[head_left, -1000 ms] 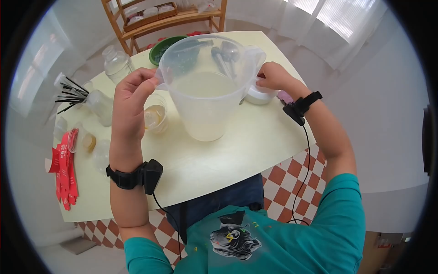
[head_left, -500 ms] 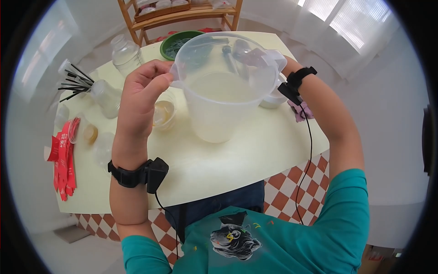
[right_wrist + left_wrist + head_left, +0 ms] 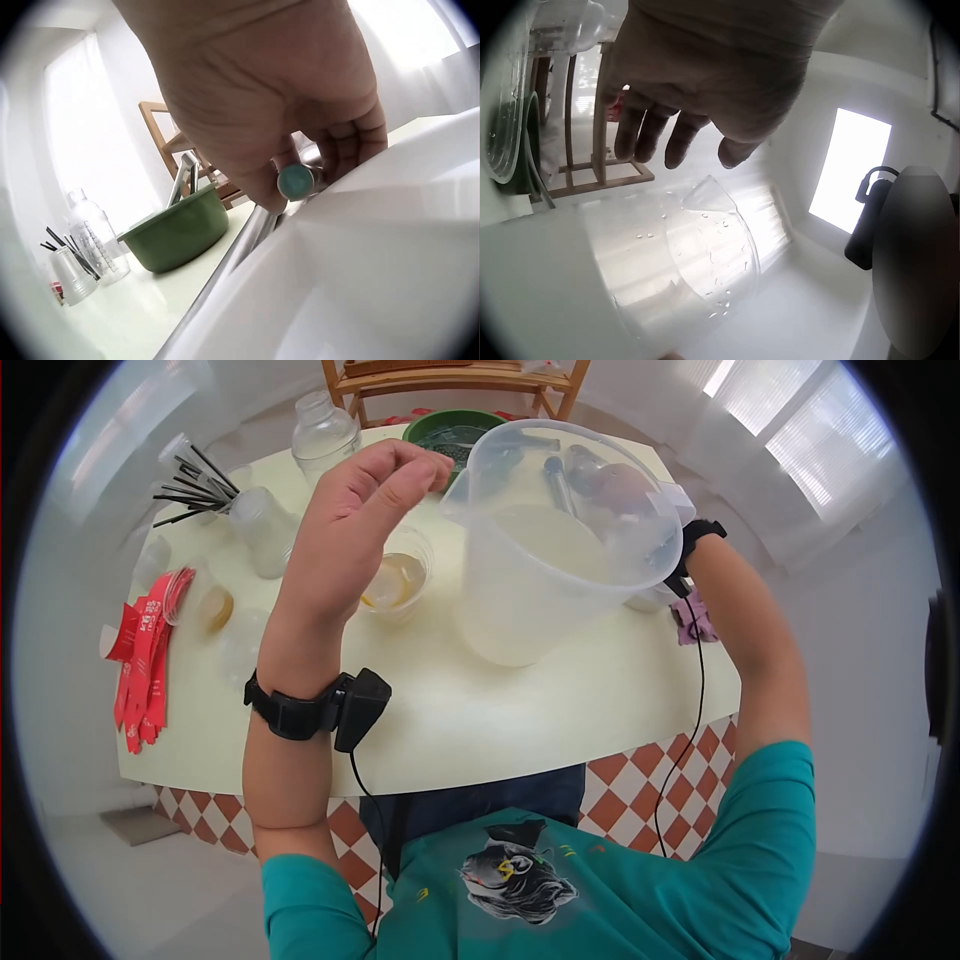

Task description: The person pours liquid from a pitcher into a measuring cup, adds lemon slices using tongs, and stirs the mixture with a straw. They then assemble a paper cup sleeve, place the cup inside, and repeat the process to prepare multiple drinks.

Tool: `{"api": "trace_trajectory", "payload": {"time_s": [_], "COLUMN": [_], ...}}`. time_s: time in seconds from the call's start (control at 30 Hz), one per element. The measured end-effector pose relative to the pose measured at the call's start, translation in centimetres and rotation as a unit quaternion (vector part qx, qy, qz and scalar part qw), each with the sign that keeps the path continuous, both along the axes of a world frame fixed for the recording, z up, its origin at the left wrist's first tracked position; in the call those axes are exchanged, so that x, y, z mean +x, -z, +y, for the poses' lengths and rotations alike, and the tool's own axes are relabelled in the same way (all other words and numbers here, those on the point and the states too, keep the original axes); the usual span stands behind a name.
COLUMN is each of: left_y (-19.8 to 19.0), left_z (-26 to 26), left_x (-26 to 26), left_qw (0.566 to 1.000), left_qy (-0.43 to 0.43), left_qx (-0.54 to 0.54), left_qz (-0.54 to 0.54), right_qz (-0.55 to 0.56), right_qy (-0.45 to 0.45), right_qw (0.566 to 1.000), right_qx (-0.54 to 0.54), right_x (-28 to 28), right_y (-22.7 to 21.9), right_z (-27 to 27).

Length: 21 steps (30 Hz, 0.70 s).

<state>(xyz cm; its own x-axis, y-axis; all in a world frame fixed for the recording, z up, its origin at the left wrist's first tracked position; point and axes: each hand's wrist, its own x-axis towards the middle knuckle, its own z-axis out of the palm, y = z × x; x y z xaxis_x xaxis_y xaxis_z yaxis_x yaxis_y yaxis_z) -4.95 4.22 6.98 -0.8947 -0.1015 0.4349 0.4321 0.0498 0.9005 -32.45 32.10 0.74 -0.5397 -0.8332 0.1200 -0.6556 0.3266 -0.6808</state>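
Observation:
A large translucent pitcher (image 3: pixel 520 590) with cloudy pale liquid stands on the table in the head view. Just left of its spout is my left hand (image 3: pixel 365 510), holding nothing; the left wrist view shows its fingers loose above the droplet-specked pitcher (image 3: pixel 712 255). My right hand (image 3: pixel 277 97) reaches behind the pitcher, mostly hidden in the head view. In the right wrist view its fingers curve around a tool with a round teal end (image 3: pixel 295 182) and a silvery body. I cannot tell whether they grip it.
Behind the pitcher is a green basin (image 3: pixel 425 432), with metal tongs (image 3: pixel 182 178) standing in it. A cup of amber liquid (image 3: pixel 400 582), a glass bottle (image 3: pixel 325 440), black straws (image 3: pixel 200 495) and red paper strips (image 3: pixel 145 660) lie leftward. A purple cloth (image 3: pixel 694 618) is at right.
My left hand has let go of the pitcher's spout and stands apart from it. My right hand has moved from beside the handle to behind the pitcher. The head view has shifted.

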Motion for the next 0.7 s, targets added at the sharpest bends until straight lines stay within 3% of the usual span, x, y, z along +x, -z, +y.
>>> {"api": "trace_trajectory", "payload": {"time_s": [0.07, 0.1, 0.17, 0.2, 0.27, 0.4, 0.47, 0.5, 0.57, 0.7], "left_y": [0.5, 0.8, 1.8, 2.5, 4.1, 5.8, 7.4, 7.7, 8.1, 8.5], "left_z": [-1.1, -1.5, -2.3, -2.9, -3.7, -3.6, -3.8, -3.6, -3.6, -3.4], "left_x": [0.3, 0.5, 0.9, 1.3, 2.1, 3.7, 3.8, 3.9, 4.2, 4.4], "left_qw": [0.997, 0.996, 0.983, 0.983, 0.976, 0.962, 0.964, 0.966, 0.967, 0.967], "left_qy": [-0.073, -0.074, -0.157, -0.16, -0.161, -0.203, -0.197, -0.188, -0.181, -0.15], "left_qx": [-0.041, -0.043, -0.084, -0.085, -0.133, -0.134, -0.123, -0.111, -0.091, -0.054], "left_qz": [-0.003, -0.003, -0.031, -0.03, -0.069, -0.123, -0.129, -0.137, -0.154, -0.197], "right_qz": [-0.01, -0.01, -0.113, -0.112, -0.074, -0.081, -0.342, -0.341, -0.068, -0.07], "right_qy": [0.038, 0.036, 0.149, 0.146, 0.225, 0.209, 0.154, 0.152, 0.246, 0.321], "right_qw": [0.999, 0.999, 0.982, 0.983, 0.97, 0.973, 0.9, 0.901, 0.957, 0.941], "right_qx": [0.035, 0.033, -0.004, -0.005, -0.049, -0.053, -0.223, -0.222, -0.136, -0.08], "right_x": [1.5, -0.8, -7.3, -7.3, -6.9, -8.7, -5.6, -4.9, -3.9, -4.4], "right_y": [-1.6, 0.1, 5.0, 5.2, 5.9, 6.0, 3.0, 2.6, 2.0, -0.3], "right_z": [-0.4, -0.3, 0.1, 0.1, 0.0, 1.2, 2.0, 1.9, 1.0, 1.0]}}
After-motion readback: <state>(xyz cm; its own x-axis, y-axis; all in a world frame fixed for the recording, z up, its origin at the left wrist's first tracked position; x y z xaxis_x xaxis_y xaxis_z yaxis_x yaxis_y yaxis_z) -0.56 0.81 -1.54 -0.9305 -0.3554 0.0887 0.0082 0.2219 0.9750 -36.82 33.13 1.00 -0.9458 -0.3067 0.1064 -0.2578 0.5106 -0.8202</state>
